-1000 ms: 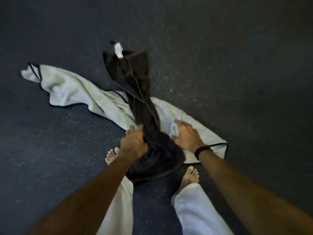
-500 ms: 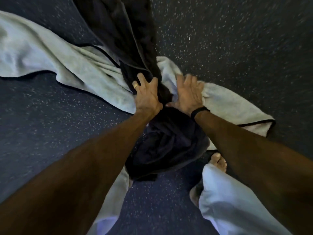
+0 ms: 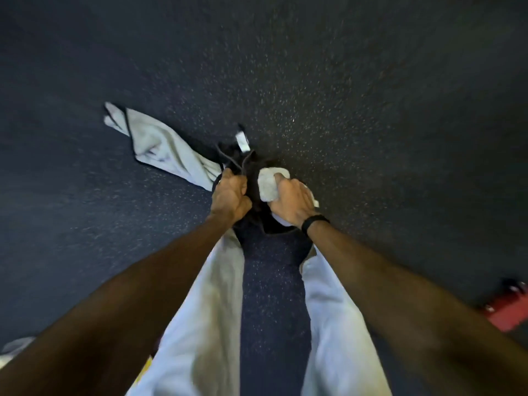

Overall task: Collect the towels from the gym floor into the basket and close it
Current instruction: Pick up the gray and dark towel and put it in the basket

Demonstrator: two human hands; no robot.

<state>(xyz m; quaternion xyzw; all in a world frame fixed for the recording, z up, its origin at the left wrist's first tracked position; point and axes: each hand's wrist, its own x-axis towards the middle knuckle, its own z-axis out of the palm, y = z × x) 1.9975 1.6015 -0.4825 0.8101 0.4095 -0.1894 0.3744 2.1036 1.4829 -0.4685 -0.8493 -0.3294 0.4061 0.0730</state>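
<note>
A dark towel [image 3: 251,178] with a white tag is bunched between my hands, lifted off the floor. My left hand [image 3: 230,198] is shut on its gathered folds. A pale grey towel [image 3: 160,145] with dark trim trails out to the left, its far corner low near the floor. My right hand [image 3: 291,202], with a black wristband, is shut on a wad of that grey towel. The basket is out of view.
Dark speckled gym floor [image 3: 343,95] lies all around. My legs in light trousers [image 3: 211,310] stand below the hands. A red object [image 3: 508,310] sits at the right edge. Something pale shows at the bottom left corner [image 3: 14,350].
Both hands have closed on the towels and raised them. The view has pulled back from the floor, and most of the grey towel has been gathered in from its spread position.
</note>
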